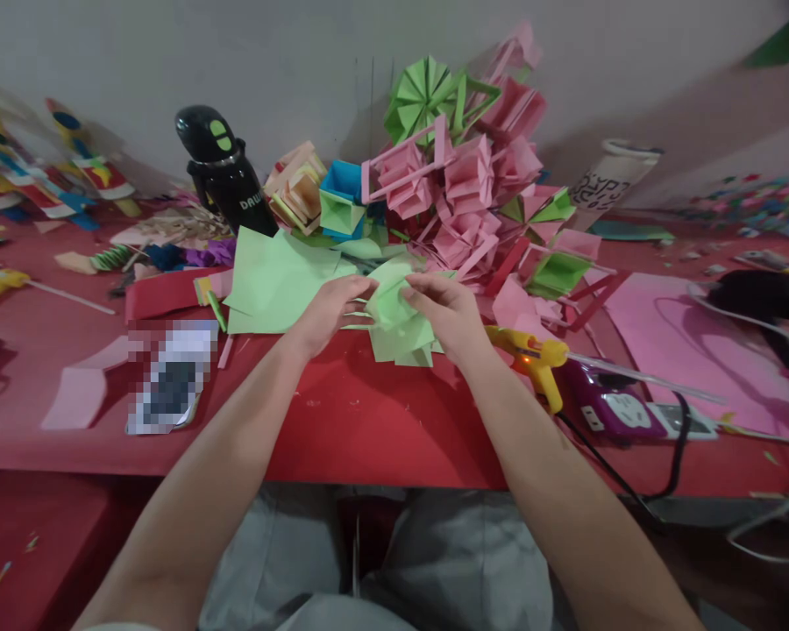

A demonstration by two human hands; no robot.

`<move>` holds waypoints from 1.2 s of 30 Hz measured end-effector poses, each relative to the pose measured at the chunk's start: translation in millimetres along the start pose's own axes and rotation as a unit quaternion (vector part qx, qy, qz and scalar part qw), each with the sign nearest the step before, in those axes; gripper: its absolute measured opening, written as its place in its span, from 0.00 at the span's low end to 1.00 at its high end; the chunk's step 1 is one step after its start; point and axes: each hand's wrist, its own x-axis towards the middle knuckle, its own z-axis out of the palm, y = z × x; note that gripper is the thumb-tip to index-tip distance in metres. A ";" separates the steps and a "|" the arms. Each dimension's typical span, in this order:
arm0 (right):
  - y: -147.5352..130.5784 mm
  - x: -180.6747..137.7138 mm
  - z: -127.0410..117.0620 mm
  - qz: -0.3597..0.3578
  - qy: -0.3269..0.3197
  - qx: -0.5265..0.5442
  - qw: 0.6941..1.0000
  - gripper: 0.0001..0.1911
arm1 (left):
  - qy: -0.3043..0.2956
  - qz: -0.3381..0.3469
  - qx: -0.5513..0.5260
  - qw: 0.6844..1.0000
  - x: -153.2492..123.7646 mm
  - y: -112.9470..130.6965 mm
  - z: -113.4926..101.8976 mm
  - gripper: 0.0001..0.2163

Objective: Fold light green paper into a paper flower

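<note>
A sheet of light green paper (394, 302), curled and partly blurred, is between my two hands above the table. My right hand (452, 314) pinches its right side between thumb and bent fingers. On the other side, my left hand (332, 308) has its fingers apart, the tips close to the paper's left edge; whether they touch it I cannot tell. More small green paper pieces (415, 355) show just below. Larger green sheets (280, 280) lie behind my left hand.
Folded pink paper pieces (466, 171) are piled against the wall. A black bottle (227, 180) stands at back left, a phone (174, 377) nearer. Right of my hand lie a yellow glue gun (532, 352), a purple power strip (608, 399) with cables, and a pink sheet (664, 337).
</note>
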 end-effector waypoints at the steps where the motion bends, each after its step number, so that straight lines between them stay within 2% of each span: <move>1: -0.4 -0.5 0.0 -0.004 -0.014 -0.019 1.000 0.14 | -0.006 0.014 0.028 1.000 -1.2 1.0 1.1 0.18; 4: -3.2 -3.4 1.9 -0.015 -0.053 -0.075 0.996 0.12 | 0.018 0.053 0.168 0.984 -6.3 4.8 6.3 0.22; 8: -4.9 -6.0 4.3 -0.022 -0.072 -0.109 0.991 0.15 | 0.084 0.088 0.293 0.948 -11.1 6.8 12.6 0.12; 13: -2.2 -3.3 2.7 -0.031 -0.056 -0.088 0.994 0.19 | 0.167 0.127 0.293 0.933 -8.6 4.0 10.2 0.08; 18: -7.1 -6.5 6.4 -0.036 0.006 -0.163 0.986 0.21 | 0.209 0.132 0.255 0.935 -5.4 1.8 8.5 0.07; 22: -11.8 -11.5 10.4 -0.036 0.018 -0.171 0.984 0.21 | 0.200 0.097 0.193 0.956 -4.1 -3.9 13.6 0.08; 26: -8.3 -9.7 9.5 -0.067 0.045 -0.177 0.981 0.14 | 0.168 0.056 0.139 0.974 -3.4 -7.7 17.8 0.11; 29: -5.1 -6.5 6.9 -0.078 0.041 -0.169 0.982 0.12 | 0.134 0.046 0.168 0.976 -4.4 -5.3 16.6 0.12; 33: -5.1 -5.0 3.5 -0.071 0.001 -0.190 0.979 0.12 | 0.063 0.006 0.210 0.976 -7.9 1.2 10.3 0.10; 36: -4.4 -4.8 2.6 -0.067 -0.009 -0.179 0.981 0.15 | 0.055 0.003 0.230 0.972 -9.1 2.2 6.5 0.09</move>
